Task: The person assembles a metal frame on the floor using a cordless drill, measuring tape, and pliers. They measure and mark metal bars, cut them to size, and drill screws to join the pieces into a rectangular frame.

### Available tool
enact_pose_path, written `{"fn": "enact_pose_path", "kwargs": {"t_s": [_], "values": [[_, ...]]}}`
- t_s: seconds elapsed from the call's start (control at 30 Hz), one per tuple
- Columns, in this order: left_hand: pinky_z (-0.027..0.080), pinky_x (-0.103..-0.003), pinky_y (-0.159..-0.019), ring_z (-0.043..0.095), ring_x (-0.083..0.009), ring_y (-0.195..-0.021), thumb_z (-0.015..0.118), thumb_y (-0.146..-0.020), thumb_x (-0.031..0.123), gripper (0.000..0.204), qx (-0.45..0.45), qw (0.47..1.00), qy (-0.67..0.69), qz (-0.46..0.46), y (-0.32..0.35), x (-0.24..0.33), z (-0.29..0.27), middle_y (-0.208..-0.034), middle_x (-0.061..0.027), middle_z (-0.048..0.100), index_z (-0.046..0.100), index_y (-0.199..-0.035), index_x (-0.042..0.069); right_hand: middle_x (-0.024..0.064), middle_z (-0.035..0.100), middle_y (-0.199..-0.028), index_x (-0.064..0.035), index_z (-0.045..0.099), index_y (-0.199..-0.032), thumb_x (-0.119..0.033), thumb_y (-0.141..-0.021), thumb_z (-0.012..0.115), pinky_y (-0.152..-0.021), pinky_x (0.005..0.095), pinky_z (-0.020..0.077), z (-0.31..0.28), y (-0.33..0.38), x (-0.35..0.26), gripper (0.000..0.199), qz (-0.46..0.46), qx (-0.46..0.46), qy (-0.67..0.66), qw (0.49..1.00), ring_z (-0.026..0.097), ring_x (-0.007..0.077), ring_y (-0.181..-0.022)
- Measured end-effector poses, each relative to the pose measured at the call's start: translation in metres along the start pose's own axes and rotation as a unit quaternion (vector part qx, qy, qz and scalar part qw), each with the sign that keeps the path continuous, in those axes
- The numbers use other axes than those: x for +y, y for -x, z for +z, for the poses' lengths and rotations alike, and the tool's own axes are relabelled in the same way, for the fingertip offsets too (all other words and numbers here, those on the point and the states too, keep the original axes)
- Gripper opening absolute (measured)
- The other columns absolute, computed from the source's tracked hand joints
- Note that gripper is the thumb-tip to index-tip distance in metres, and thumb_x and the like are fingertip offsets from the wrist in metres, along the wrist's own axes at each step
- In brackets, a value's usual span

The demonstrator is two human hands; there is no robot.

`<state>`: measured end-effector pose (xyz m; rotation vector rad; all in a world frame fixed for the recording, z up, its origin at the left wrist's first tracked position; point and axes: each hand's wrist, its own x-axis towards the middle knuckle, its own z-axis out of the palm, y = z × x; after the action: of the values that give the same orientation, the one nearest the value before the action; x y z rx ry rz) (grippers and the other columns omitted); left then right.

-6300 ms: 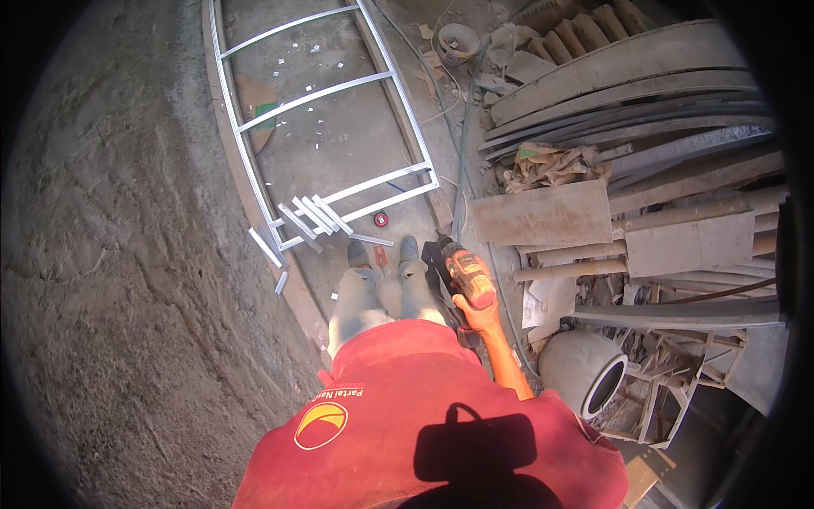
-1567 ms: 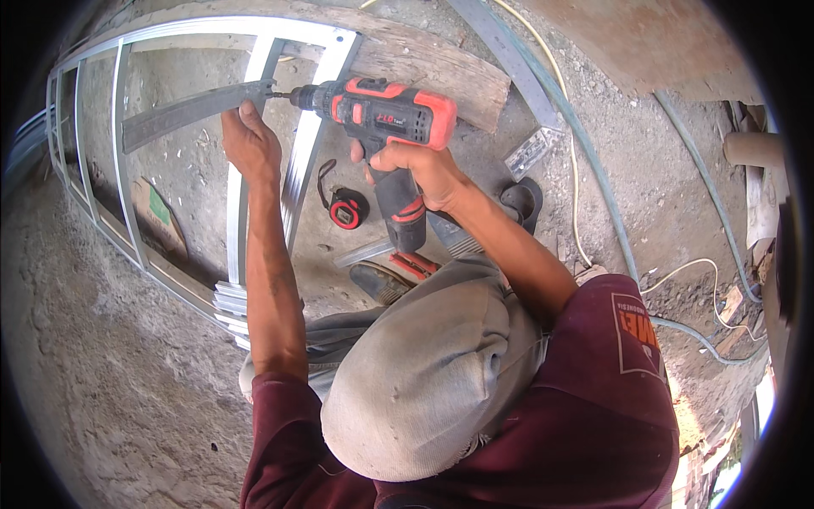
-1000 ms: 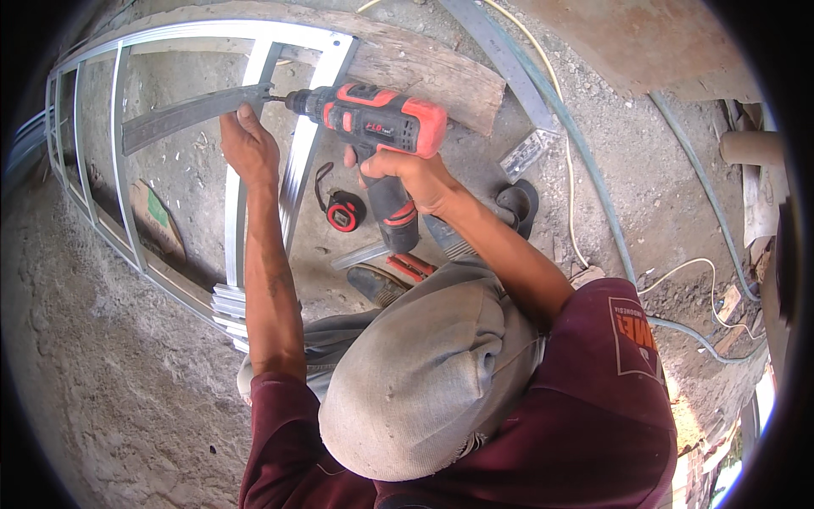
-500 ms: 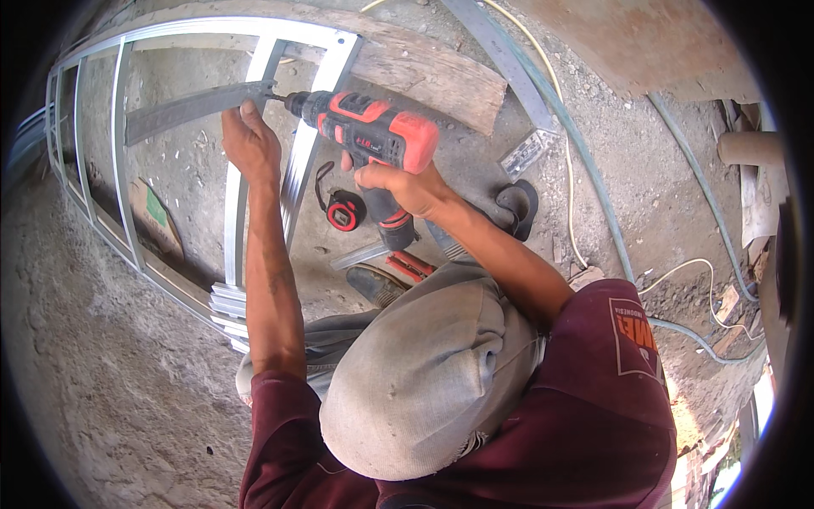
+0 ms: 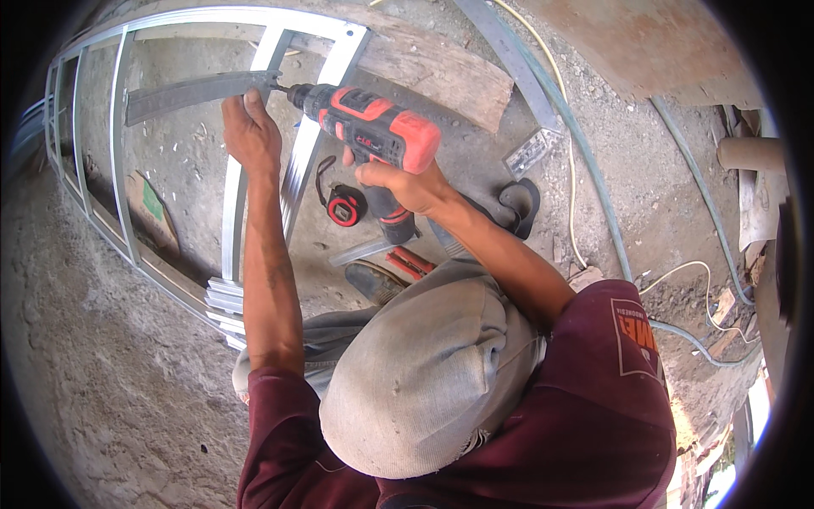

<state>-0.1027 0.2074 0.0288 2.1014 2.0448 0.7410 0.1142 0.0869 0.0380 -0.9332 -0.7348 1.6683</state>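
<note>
My right hand (image 5: 409, 183) is wrapped round the grip of a red and black cordless drill (image 5: 377, 127), its chuck pointing left. My left hand (image 5: 253, 134) pinches a long dark grey strip (image 5: 182, 96) near its right end, thumb and fingers closed on it. The drill's bit meets or nearly meets that end of the strip; actual contact is too small to tell. Both hands are over a silvery metal frame (image 5: 121, 161) of rails and crossbars. The strip reaches left across the frame's opening toward a crossbar.
Near the drill's base lie a red and black tape measure (image 5: 344, 206), a red utility knife (image 5: 410, 263) and dark footwear (image 5: 519, 206). Behind are a wooden board (image 5: 441, 72) and a grey metal bar (image 5: 513, 64). A green hose (image 5: 585, 153) and pale cable (image 5: 571, 187) cross the right side.
The strip's right end and the drill's tip sit slightly higher in the view and a little further right. Both hands keep their holds.
</note>
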Motion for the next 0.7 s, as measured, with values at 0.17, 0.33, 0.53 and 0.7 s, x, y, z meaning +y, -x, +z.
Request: {"fn": "enact_pose_path", "kwargs": {"t_s": [0.17, 0.33, 0.53, 0.7], "values": [[0.048, -0.044, -0.092, 0.065, -0.0389, -0.108, 0.044, -0.108, 0.041, 0.045, 0.006, 1.0, 0.001, 0.015, 0.0, -0.0017, -0.0002, -0.116, -0.022, 0.067, 0.059, -0.128, 0.003, 0.002, 0.068, -0.097, -0.0048, 0.064, -0.12, -0.005, -0.078, 0.068, -0.071, 0.0266, 0.05, 0.0012, -0.0001, -0.0031, 0.042, -0.005, -0.002, 0.016, 1.0, 0.058, 0.0089, -0.078], [0.049, -0.044, -0.091, 0.065, -0.0391, -0.106, 0.044, -0.108, 0.04, 0.045, 0.006, 1.0, 0.001, 0.015, -0.0006, -0.0036, 0.0008, -0.114, -0.0223, 0.068, 0.059, -0.128, 0.003, 0.0017, 0.067, -0.095, -0.0041, 0.064, -0.122, -0.004, -0.078, 0.067, -0.072, 0.0271, 0.0501, 0.0004, -0.0021, -0.0012, 0.044, -0.024, -0.002, 0.05, 0.998, 0.058, 0.0091, -0.079], [0.049, -0.044, -0.09, 0.066, -0.0384, -0.105, 0.045, -0.108, 0.04, 0.045, 0.01, 1.0, 0.016, 0.016, -0.0011, -0.0019, 0.0008, -0.113, -0.0222, 0.068, 0.06, -0.126, 0.002, 0.0027, 0.065, -0.097, -0.0034, 0.062, -0.125, -0.002, -0.079, 0.066, -0.073, 0.0282, 0.0511, 0.0015, -0.0042, 0.0045, 0.047, -0.028, -0.001, 0.052, 0.998, 0.06, 0.0107, -0.085], [0.049, -0.043, -0.09, 0.066, -0.037, -0.104, 0.046, -0.108, 0.039, 0.044, 0.016, 0.999, 0.029, 0.014, 0.0, -0.0016, 0.0003, -0.112, -0.0212, 0.069, 0.061, -0.126, 0.002, 0.0029, 0.065, -0.099, -0.0028, 0.061, -0.126, 0.0, -0.08, 0.066, -0.076, 0.0288, 0.0523, 0.0045, -0.007, 0.0057, 0.046, -0.045, 0.006, 0.036, 0.998, 0.061, 0.0114, -0.09]]}}
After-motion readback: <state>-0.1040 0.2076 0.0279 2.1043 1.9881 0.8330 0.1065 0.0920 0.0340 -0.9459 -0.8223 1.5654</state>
